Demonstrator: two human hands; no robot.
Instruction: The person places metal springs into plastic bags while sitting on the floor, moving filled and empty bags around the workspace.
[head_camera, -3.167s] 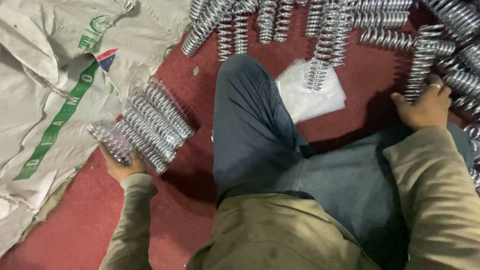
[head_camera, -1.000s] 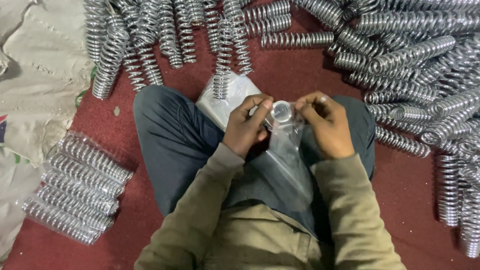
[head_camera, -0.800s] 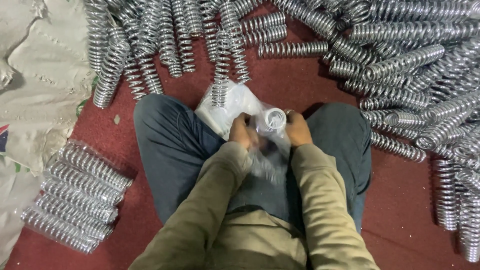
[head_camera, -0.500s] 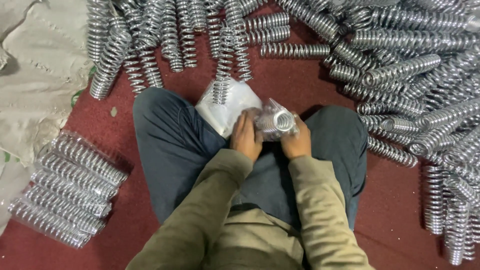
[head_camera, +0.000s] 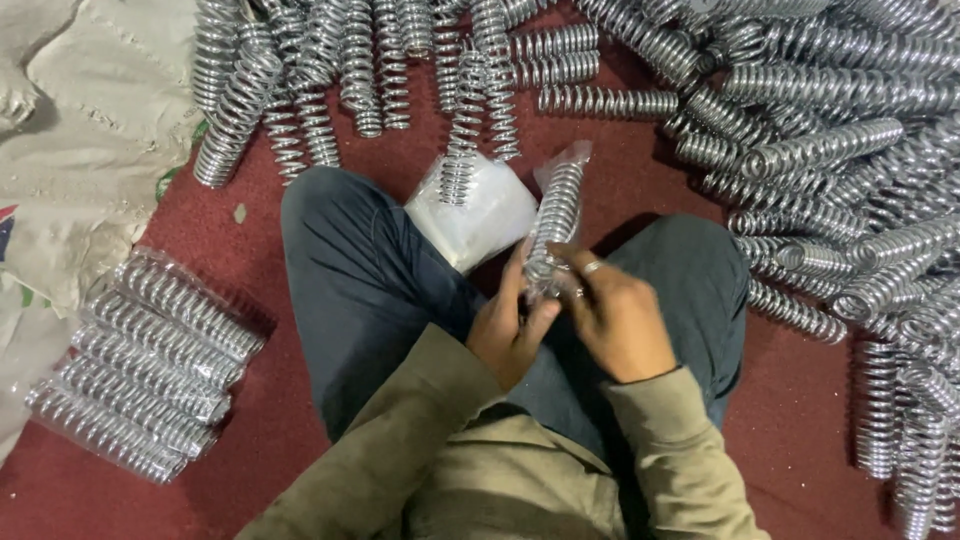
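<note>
We can't see the lower end of the bagged spring: it sits behind the fingers of both hands, left hand and right hand. Left palm hidden, its fingertips tucked behind the spring. Spring heap cut off by top and right edges, so we can't tell its extent. Sack cut by left and top edges. Bagged row has its lower-left end cut by the frame. Bag stack is partly under one loose spring; count not readable. Our torso is cut off at the bottom edge.
</note>
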